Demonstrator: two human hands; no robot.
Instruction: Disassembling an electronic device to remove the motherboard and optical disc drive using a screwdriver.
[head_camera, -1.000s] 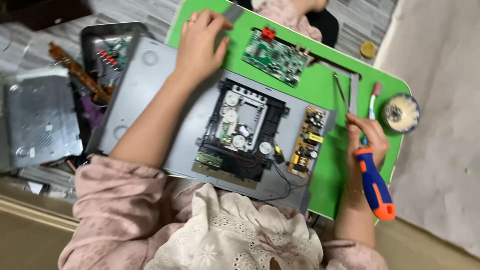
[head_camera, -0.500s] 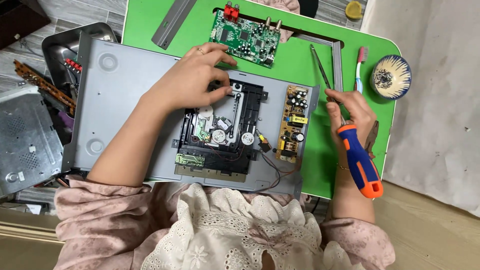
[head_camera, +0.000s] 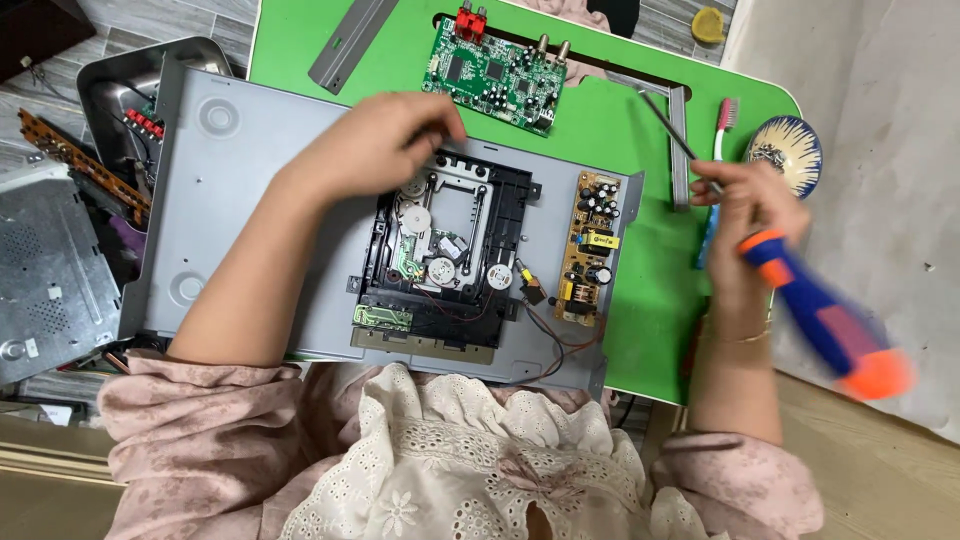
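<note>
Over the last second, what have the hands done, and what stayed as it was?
The left hand came off the green table onto the top edge of the black disc-drive mechanism in the grey metal chassis. The right hand kept its blue-and-orange screwdriver and swung it; the handle is blurred. The green circuit board and yellow circuit board stayed put.

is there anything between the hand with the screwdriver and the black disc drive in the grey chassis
Yes. The right hand holds the screwdriver out over the green table, to the right of the grey chassis. The yellow power board and the chassis's raised right edge lie between it and the black disc drive. The left hand rests on the drive's top left corner.
</note>
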